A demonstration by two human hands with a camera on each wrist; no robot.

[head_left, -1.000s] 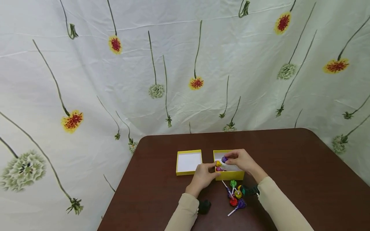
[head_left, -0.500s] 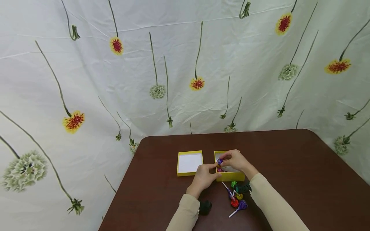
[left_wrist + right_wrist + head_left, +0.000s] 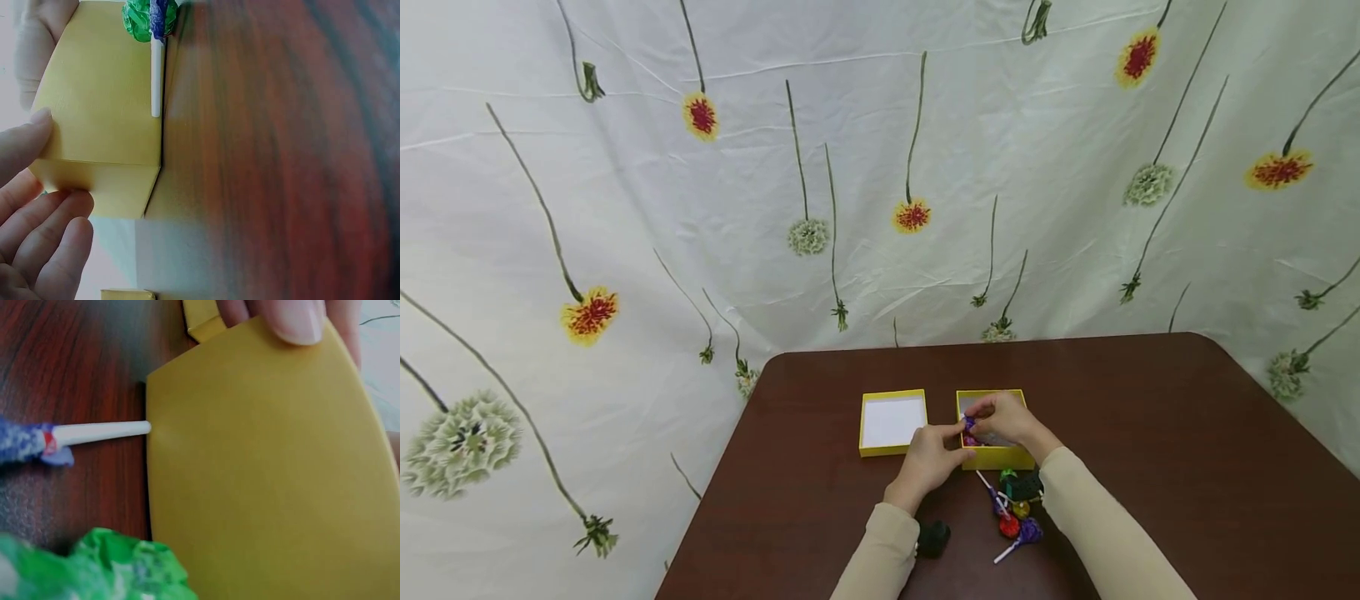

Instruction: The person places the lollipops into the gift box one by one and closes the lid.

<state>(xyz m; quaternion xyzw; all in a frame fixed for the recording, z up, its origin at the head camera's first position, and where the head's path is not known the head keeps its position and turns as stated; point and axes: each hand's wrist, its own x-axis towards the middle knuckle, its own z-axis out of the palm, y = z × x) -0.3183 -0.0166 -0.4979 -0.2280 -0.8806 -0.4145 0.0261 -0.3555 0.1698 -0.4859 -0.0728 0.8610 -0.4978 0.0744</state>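
- The left hand [image 3: 931,458] has a grip on the yellow box [image 3: 1000,458] at its 8 o'clock corner, thumb on the near wall, fingers round the side.
- The right hand [image 3: 1009,418] reaches over the box from about 4 o'clock and pinches a purple lollipop [image 3: 970,423] just inside the 9 o'clock wall. Its wrapper is mostly behind fingers, so can't swear whether it touches the bottom.
- There's a pinkish wrapper [image 3: 972,440] in the box too, just at 6 o'clock from the pinched one.
- The shallow yellow lid [image 3: 891,421] lies white inside up, at 9 o'clock from the box.
- Loose lollipops sit at 6 o'clock from the box: green one [image 3: 1008,473] at the pile's 12, yellow one [image 3: 1021,510] near 3, red one [image 3: 1009,527] at 6, plus a purple-wrapped one [image 3: 1028,532] at 5 with its white stick aimed at 8.
- All on a dark brown table [image 3: 1150,433], flowery cloth [image 3: 737,208] up at 12.
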